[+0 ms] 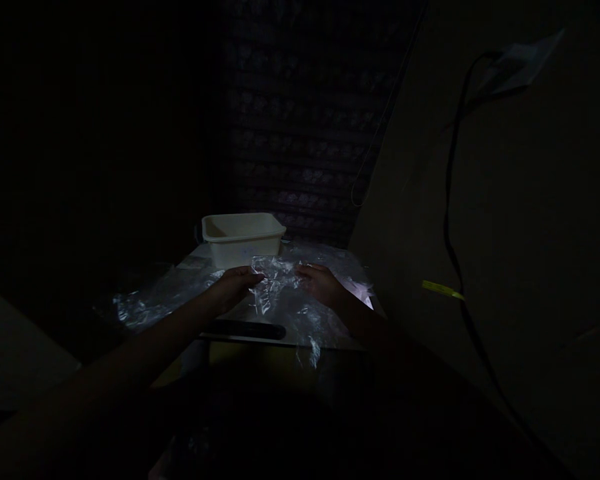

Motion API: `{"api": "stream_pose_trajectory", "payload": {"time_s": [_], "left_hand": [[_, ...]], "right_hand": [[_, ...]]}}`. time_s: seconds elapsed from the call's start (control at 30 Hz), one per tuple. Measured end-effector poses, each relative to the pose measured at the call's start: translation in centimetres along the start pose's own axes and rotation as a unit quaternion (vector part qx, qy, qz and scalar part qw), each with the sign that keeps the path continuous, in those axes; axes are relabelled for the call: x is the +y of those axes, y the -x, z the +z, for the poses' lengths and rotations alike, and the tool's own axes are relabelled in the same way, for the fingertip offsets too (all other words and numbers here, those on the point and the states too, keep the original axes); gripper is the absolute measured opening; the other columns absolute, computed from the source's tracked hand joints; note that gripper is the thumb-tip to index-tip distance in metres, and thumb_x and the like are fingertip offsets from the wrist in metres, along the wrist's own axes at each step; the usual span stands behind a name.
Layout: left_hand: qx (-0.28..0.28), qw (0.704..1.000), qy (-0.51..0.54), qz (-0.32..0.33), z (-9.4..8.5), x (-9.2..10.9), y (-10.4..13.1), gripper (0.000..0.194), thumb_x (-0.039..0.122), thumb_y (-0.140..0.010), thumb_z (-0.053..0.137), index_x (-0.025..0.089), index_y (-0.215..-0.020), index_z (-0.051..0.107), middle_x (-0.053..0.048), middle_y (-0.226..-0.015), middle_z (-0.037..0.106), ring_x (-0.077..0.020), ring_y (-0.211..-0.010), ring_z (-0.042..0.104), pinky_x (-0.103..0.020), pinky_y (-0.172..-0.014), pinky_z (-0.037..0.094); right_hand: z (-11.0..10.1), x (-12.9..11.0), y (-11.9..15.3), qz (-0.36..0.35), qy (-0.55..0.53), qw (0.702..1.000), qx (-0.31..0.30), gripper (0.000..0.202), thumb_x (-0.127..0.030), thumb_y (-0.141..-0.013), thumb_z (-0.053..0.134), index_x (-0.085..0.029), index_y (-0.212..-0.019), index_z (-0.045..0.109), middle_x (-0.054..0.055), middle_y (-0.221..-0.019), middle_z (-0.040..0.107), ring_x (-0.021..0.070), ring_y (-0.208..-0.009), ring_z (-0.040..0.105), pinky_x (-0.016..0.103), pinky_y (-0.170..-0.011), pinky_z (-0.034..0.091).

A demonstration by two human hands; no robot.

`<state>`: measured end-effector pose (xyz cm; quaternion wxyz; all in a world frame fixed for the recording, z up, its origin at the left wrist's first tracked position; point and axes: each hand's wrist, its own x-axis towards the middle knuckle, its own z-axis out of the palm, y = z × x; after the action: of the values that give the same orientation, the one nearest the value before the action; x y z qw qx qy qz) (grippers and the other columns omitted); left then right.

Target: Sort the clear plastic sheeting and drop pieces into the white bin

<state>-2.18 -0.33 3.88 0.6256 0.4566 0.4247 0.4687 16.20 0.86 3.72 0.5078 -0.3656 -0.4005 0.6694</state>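
A crinkled clear plastic sheet or bag (276,275) is stretched between both hands above the table. My left hand (234,288) pinches its left side, fingers closed. On the right side, my right hand (322,283) grips the plastic between thumb and fingers. More clear plastic (314,327) lies below and between the hands, part of it hanging over the table's front edge. The scene is very dark, so the shape of the plastic is hard to make out.
A cream tub (244,249) stands at the table's back left. Near the front edge of the table (293,337) lies a long dark object (245,329). Loose plastic (140,310) spreads at the left. A black cable (448,220) with a yellow tag (439,289) hangs along the right wall.
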Motion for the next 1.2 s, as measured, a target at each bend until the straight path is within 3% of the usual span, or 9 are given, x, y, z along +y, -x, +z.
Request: {"api": "stream_pose_trajectory", "payload": {"time_s": [0.1,0.23,0.4,0.63,0.8,0.9,1.07,1.2], "left_hand": [[-0.013,0.999,0.023,-0.039,0.1,-0.2,0.1,0.011,0.02,-0.055,0.058,0.013,-0.063,0.054,-0.001,-0.065,0.057,-0.0077,-0.057,0.052,-0.016,-0.05,0.038],[-0.036,0.995,0.022,-0.095,0.2,-1.0,-0.1,0.013,0.021,-0.055,0.058,0.013,-0.063,0.053,-0.002,-0.063,0.057,-0.0107,-0.058,0.054,-0.021,-0.055,0.042],[-0.024,0.996,0.067,-0.059,0.1,-1.4,-0.4,0.009,0.013,-0.055,0.058,0.013,-0.058,0.05,-0.001,-0.061,0.056,-0.0126,-0.062,0.055,-0.026,-0.064,0.043],[0.007,0.996,0.052,-0.069,0.2,-0.2,0.3,0.007,0.015,-0.057,0.056,0.013,-0.062,0.052,-0.002,-0.06,0.058,-0.0132,-0.062,0.056,-0.024,-0.059,0.044],[-0.034,0.995,0.041,-0.085,0.5,-0.2,0.6,0.021,0.021,-0.056,0.058,0.014,-0.075,0.054,-0.005,-0.07,0.06,-0.0145,-0.067,0.056,-0.023,-0.06,0.044],[-0.043,0.994,0.041,-0.088,0.8,-0.5,0.6,0.02,0.02,-0.053,0.06,0.014,-0.072,0.054,-0.004,-0.07,0.06,-0.0141,-0.066,0.056,-0.022,-0.058,0.043],[-0.051,0.995,0.024,-0.078,0.9,-0.6,0.7,0.017,0.017,-0.051,0.061,0.012,-0.066,0.055,-0.004,-0.062,0.06,-0.0142,-0.061,0.055,-0.021,-0.051,0.042],[-0.048,0.996,0.015,-0.074,0.9,-0.7,0.7,0.018,0.02,-0.052,0.061,0.013,-0.068,0.055,-0.004,-0.062,0.06,-0.0141,-0.062,0.055,-0.02,-0.048,0.04]], "right_hand": [[-0.1,0.1,-0.1,-0.006,-0.021,1.0,0.005,0.01,-0.018,-0.049,0.059,-0.015,-0.056,0.052,-0.003,-0.058,0.051,0.0068,-0.056,0.047,0.018,-0.047,0.034],[0.0,0.0,0.1,-0.008,-0.029,1.0,0.004,0.011,-0.019,-0.05,0.059,-0.015,-0.058,0.053,-0.003,-0.06,0.052,0.006,-0.055,0.047,0.019,-0.048,0.035],[0.1,-0.2,0.4,0.04,0.026,0.997,-0.052,0.012,-0.023,-0.054,0.057,-0.015,-0.063,0.055,-0.001,-0.06,0.053,0.0091,-0.052,0.05,0.022,-0.046,0.036],[-0.6,-0.1,0.3,0.072,0.106,0.988,-0.089,0.011,-0.021,-0.057,0.055,-0.013,-0.065,0.057,0.001,-0.058,0.056,0.0073,-0.046,0.048,0.02,-0.043,0.034],[-0.6,0.1,0.2,0.055,0.087,0.991,-0.083,0.008,-0.02,-0.057,0.055,-0.013,-0.06,0.055,0.0,-0.053,0.055,0.0059,-0.043,0.046,0.02,-0.043,0.032],[-0.3,0.0,0.5,0.049,0.094,0.991,-0.077,0.008,-0.018,-0.055,0.057,-0.013,-0.061,0.055,0.0,-0.054,0.055,0.0062,-0.045,0.047,0.019,-0.043,0.032],[0.2,-0.3,0.9,0.105,0.11,0.986,-0.072,0.013,-0.025,-0.055,0.056,-0.015,-0.063,0.055,0.0,-0.056,0.054,0.0066,-0.047,0.047,0.018,-0.042,0.03],[0.6,0.1,1.0,0.082,0.122,0.986,-0.083,0.012,-0.022,-0.051,0.059,-0.013,-0.055,0.052,-0.004,-0.046,0.047,0.003,-0.038,0.039,0.017,-0.038,0.024]]}}
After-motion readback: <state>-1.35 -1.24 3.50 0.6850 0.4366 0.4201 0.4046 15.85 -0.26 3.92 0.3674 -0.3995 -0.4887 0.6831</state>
